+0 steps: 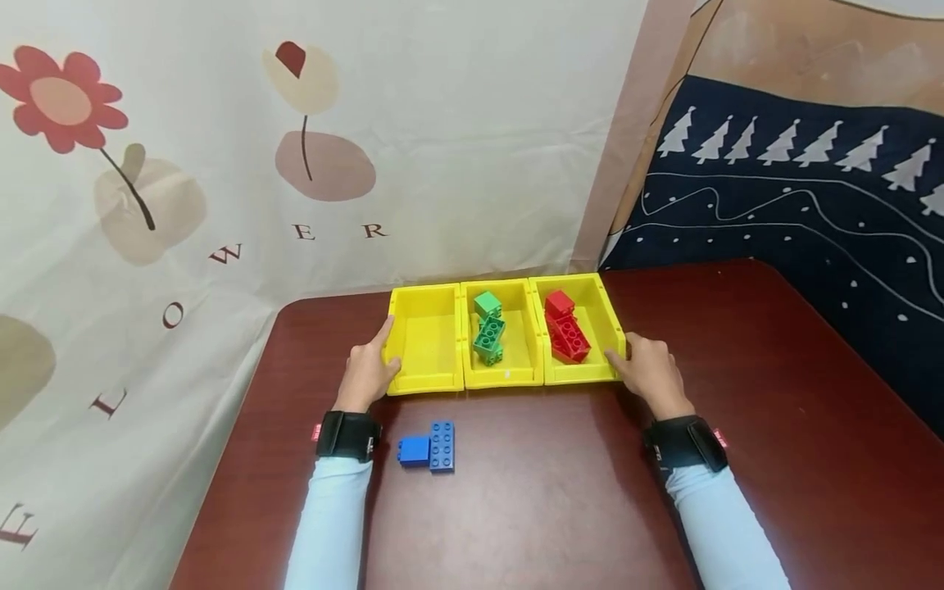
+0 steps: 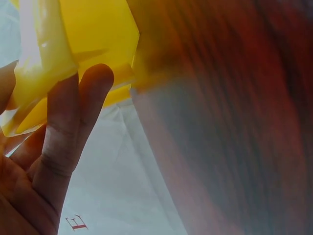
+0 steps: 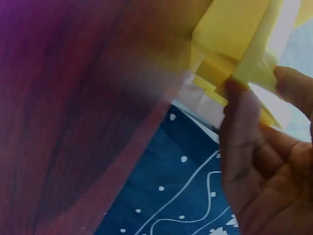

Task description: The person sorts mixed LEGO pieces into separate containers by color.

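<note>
Three yellow bins stand side by side in a row toward the table's far side in the head view. My left hand [image 1: 366, 370] holds the outer wall of the left bin [image 1: 428, 338], its thumb over the rim and its fingers along the outside. At the other end, the right hand [image 1: 651, 373] pinches the outer wall of the right bin [image 1: 601, 321] between thumb and fingers. Several green toy bricks [image 1: 489, 334] lie in the middle bin [image 1: 522, 328]. Red toy bricks [image 1: 569, 338] are inside the right one. Both wrist views show fingers under a yellow wall [image 2: 100, 34] [image 3: 234, 29].
Two blue toy bricks, a long studded one [image 1: 442, 447] and a smaller one [image 1: 414, 451], lie touching on the dark red table [image 1: 546, 492], nearer than the bins and right of the left wrist. A pale printed cloth [image 1: 472, 164] hangs behind the bins; a navy cloth [image 1: 774, 197] hangs back right.
</note>
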Motion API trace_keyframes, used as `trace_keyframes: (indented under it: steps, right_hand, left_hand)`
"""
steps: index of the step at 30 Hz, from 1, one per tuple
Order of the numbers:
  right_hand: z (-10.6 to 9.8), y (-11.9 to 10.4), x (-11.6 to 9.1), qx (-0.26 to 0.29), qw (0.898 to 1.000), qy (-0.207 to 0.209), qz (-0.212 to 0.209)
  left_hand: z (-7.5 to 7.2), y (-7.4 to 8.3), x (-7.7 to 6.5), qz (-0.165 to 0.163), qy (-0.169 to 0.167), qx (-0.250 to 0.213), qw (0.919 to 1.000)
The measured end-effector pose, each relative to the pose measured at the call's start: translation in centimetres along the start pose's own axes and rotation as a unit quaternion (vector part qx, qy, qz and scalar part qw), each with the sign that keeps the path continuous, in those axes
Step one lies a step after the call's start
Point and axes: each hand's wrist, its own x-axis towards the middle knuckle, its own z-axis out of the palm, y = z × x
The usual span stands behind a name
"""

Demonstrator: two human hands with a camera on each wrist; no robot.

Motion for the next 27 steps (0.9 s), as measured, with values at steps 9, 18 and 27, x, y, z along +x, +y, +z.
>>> trace_keyframes:
  steps: [9, 18, 27]
  right_hand:
    - [0.4, -0.3, 0.5, -0.015, 1.0, -0.011, -0.004]
    - [-0.7, 0.2, 0.7, -0.011, 1.0, -0.017, 0.0]
    - [-0.5, 0.0, 0.9, -0.012, 0.999, -0.04, 0.009]
  left_hand:
    - [-1.0, -0.3, -2.1, 0.008, 0.026, 0.007, 0.9996]
    - [-4.2, 3.6, -6.9, 0.117, -0.031, 0.026, 0.9923]
    - [-1.7, 4.2, -8.9, 0.09, -0.208, 0.079, 0.9708]
